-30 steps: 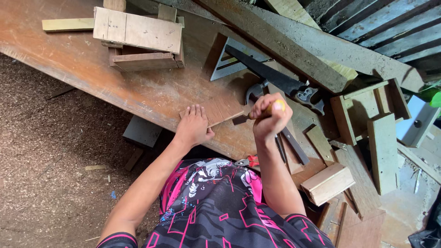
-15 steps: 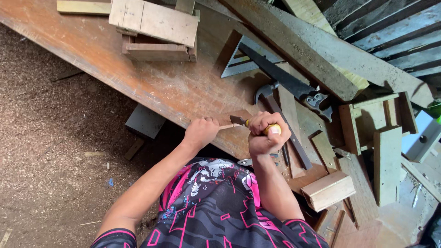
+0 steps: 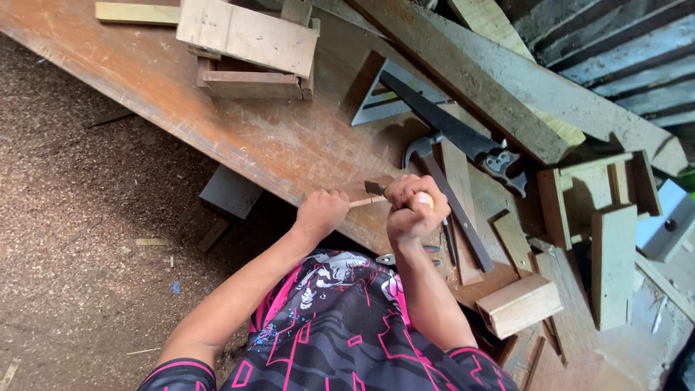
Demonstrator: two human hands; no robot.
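Observation:
My left hand (image 3: 322, 213) grips the near end of a thin wooden stick (image 3: 364, 202) at the edge of the brown workbench (image 3: 239, 137). My right hand (image 3: 411, 210) is closed round a chisel with a pale yellow handle; its steel blade (image 3: 375, 188) rests on the stick's far end. Both hands sit close together over the bench edge, above my black and pink shirt.
A claw hammer (image 3: 434, 163), a handsaw (image 3: 452, 130) and a metal triangle square (image 3: 384, 101) lie just beyond the hands. A small wooden box frame (image 3: 250, 54) stands at the back left. Wood blocks (image 3: 517, 304) and offcuts crowd the right. Sawdust covers the floor (image 3: 87, 239).
The view has shifted, so the bench and tools sit higher and farther right in the frame. Both hands stay on the stick and chisel, now slightly closer together.

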